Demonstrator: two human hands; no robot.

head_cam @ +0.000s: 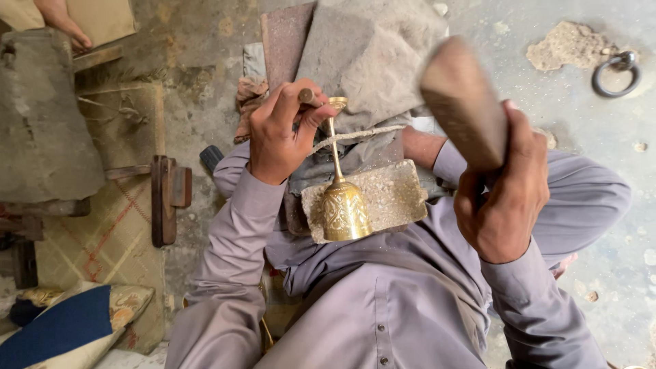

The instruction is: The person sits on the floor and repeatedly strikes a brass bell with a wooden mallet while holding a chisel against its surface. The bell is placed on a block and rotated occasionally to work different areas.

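Dusty concrete floor (601, 171), patterned mat (109, 232), iron ring (616, 72).

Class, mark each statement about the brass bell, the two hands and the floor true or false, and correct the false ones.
1. The left hand grips the top of the brass bell's handle. True.
2. The right hand is empty. False: it holds a wooden mallet.
3. The bell's mouth rests on a gritty stone block. True.
4. A metal ring hangs from the bell. False: it lies apart on the floor.
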